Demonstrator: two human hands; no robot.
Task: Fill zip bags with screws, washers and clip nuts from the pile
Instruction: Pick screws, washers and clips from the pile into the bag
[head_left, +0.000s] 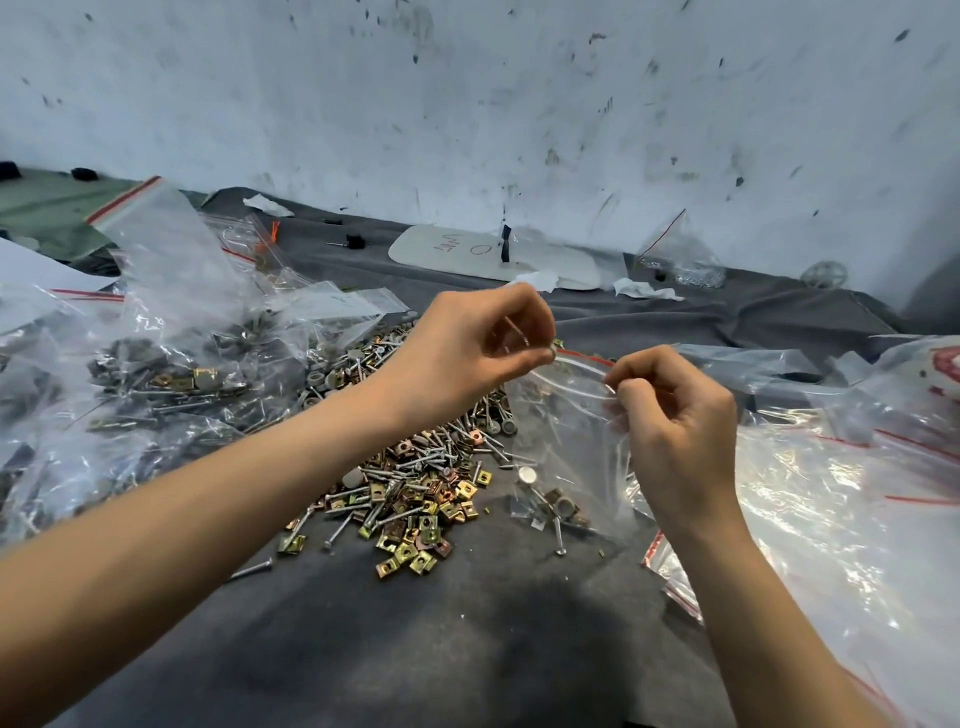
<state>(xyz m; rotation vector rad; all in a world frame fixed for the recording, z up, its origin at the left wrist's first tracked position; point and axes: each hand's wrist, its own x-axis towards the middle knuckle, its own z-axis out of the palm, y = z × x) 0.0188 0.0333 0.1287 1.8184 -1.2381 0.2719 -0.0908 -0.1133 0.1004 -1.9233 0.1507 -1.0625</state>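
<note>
The two bare forearms come in from the near edge of the worktop, over the dark grey cloth (467, 649) that covers it. The left hand (467, 345) is raised above the far side of the pile (415, 483), its thumb and forefinger pressed together on a small metal piece right at the mouth of the zip bag (566, 441), with the remaining fingers curled in; a thin screw or two seem to lie inside the curled palm (too small to be sure). The right hand (675, 415) pinches the near lip of that same bag between thumb and fingertips, holding the red-striped opening apart, the other fingers folded. The bag hangs from this grip down to the cloth, just to the right of the pile, and a few screws, a round washer and some clip nuts already sit in its bottom. The pile itself lies mid-worktop: silver screws, grey washers and yellow-bronze clip nuts mixed together, with stray pieces scattered toward the near edge. Filled bags (156, 374) are heaped along the left edge, and empty bags (841, 493) with red strips spread along the right edge. Toward the far edge, by the scuffed white wall (519, 104), rests a white plate (493, 257) with handwriting on it.
</note>
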